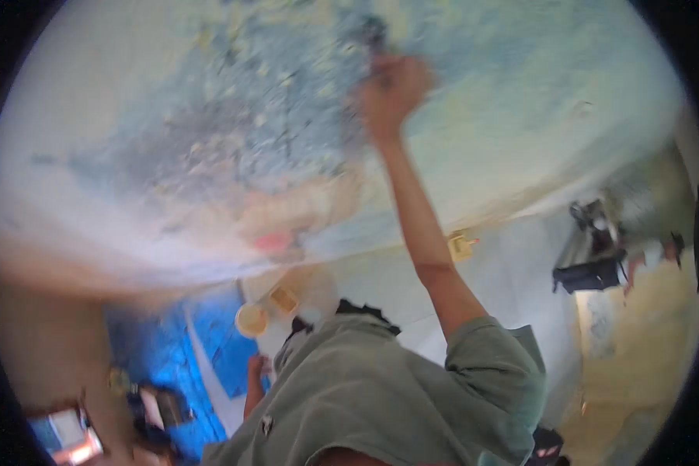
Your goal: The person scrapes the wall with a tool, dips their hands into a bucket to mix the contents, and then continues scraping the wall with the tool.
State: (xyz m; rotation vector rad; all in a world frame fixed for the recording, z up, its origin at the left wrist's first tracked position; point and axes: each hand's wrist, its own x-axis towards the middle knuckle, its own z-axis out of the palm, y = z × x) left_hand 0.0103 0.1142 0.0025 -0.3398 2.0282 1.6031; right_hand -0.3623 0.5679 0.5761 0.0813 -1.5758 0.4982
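My right hand [396, 85] is raised against a large painted surface [512, 101] with blue, green and yellow patches. Its fingers are closed around a dark tool [374, 35], blurred at its tip, which is at or close to the paint. Rough, darker blue-grey texture lies to the left of this hand. Low beside my green shirt, my left hand [259, 364] hangs partly in view; its fingers are too small and blurred to read. A pale round bucket [251, 319] and a yellowish rectangular container [283, 298] are beyond it.
Blue sheeting [229, 349] covers part of the floor at the lower left. A small yellow object [460, 246] is below the painted surface. At the right is another person [651, 253] in a light top and dark trousers, near dark equipment [596, 221].
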